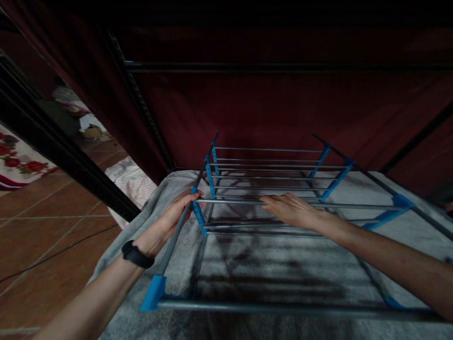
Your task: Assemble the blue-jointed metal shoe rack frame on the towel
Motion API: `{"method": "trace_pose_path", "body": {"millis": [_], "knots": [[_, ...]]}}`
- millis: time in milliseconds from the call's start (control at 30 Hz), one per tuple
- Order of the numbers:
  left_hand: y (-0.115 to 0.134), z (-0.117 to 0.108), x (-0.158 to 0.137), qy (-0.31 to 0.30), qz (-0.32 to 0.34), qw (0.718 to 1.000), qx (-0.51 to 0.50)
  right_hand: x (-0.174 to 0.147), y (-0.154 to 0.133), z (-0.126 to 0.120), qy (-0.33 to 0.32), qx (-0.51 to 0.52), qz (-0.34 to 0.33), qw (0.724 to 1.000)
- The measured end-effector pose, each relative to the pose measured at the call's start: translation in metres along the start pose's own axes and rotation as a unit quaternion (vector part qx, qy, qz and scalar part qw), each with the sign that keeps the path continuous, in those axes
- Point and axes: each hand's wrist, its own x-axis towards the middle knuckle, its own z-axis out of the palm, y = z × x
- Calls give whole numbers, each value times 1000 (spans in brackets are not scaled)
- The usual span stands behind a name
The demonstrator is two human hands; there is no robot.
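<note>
A rack of grey metal tubes [269,308] with blue plastic joints lies on a grey blanket. My left hand [174,213], with a black band on its wrist, is closed around the rack's left side tube at a blue connector [198,216]. Its thumb rests by the end of a crossbar [354,206]. My right hand [290,208] lies over the middle of that same crossbar, palm down, with its fingers curled round it. Further crossbars run behind and below, joined by blue brackets [335,185] on the right. The undersides of my right fingers are hidden.
A grey blanket [283,264] covers the surface under the rack. Dark red fabric [283,108] hangs behind, crossed by a black metal bar [283,67]. On the left, a slanted black post [71,163] stands before a tiled floor [53,236] with a cable [71,245] and striped cloth [130,182].
</note>
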Motion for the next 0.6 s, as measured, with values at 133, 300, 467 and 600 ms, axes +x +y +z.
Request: {"method": "trace_pose_path", "body": {"millis": [133, 300, 467, 600], "knots": [[-1, 3, -1, 10, 4, 1000, -7, 0, 0, 3, 14, -7, -3, 1000], [-3, 2, 2, 16, 16, 1000, 8, 0, 0, 1, -1, 0, 1, 1000], [-3, 2, 1, 18, 19, 1000, 18, 0, 0, 0, 0, 2, -6, 1000], [-4, 3, 0, 23, 21, 999, 24, -1, 0, 1, 5, 2, -1, 1000]]}}
